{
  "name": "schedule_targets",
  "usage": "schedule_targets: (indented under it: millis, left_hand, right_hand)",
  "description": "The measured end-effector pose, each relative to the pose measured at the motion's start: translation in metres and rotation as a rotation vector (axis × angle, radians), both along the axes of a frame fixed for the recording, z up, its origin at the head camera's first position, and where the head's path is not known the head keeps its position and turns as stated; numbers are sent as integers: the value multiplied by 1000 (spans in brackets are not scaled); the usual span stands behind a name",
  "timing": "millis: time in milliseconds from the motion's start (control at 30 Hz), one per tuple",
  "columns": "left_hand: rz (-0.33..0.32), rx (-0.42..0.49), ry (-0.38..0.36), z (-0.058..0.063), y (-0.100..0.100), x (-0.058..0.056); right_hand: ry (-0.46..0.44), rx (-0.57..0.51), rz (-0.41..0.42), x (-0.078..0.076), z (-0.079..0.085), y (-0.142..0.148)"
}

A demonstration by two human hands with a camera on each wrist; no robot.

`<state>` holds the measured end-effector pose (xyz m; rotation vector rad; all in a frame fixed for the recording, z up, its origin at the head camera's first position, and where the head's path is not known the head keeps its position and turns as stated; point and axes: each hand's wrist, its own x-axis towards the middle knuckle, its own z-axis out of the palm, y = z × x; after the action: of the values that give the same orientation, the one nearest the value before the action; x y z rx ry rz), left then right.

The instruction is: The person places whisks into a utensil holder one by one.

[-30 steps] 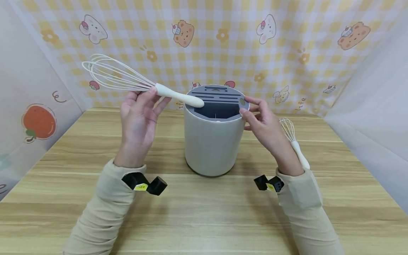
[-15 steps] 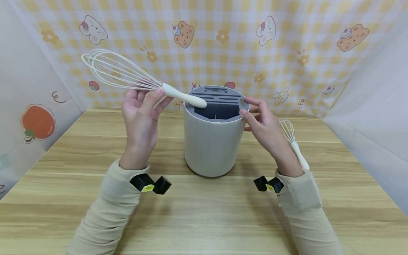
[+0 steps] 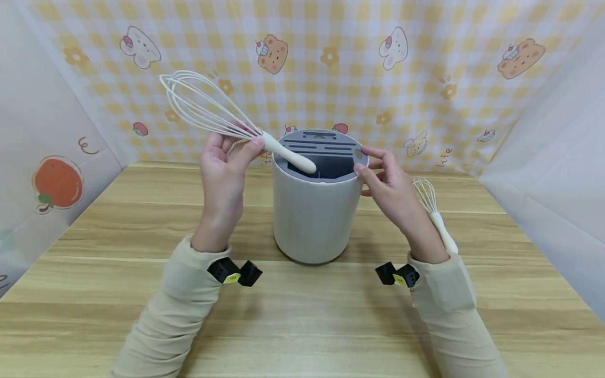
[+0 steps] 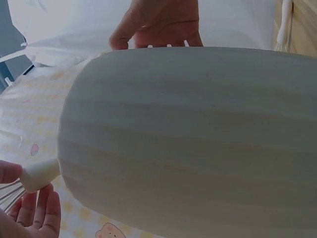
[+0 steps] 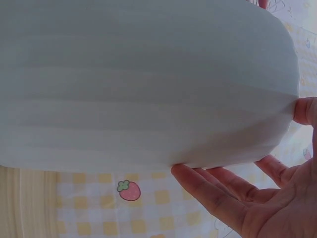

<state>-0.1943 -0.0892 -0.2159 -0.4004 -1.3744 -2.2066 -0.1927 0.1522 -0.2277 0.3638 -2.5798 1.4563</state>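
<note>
1 whisk [image 3: 280,149] tilted in the left hand [image 3: 224,170], handle pointing down toward the right hand [image 3: 389,184]
Thumb and fingers pinch its neck; the long axis runs from the handle tip, at the mouth of the pale holder [image 3: 314,223] between the 2 hands, up past the left hand to wire loops. The right hand grips the holder's rim. Outside the right wrist, a smaller whisk [image 3: 439,224] lies on the table [image 3: 307,315].

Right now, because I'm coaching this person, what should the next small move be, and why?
I'd probably tilt the larger whisk more upright: the left hand holds it slanted, handle end at the holder's wide opening, while the right hand grips the rim.
</note>
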Motion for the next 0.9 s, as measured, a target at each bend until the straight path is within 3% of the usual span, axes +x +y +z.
schedule_targets:
  millis: [200,433,600,900]
  left_hand:
    - [63,-150,-3,-3,3,1]
    - [69,-207,26,-4,5,0]
    - [82,-298,33,-5,8,0]
    - [114,-442,-5,-5,13,-1]
  right_hand:
    - [0,2,0,-1,-1,-1]
    - [1,6,-6,0,0,-1]
    - [5,4,-1,0,-1,-1]
    - [4,3,-4,0,-1,-1]
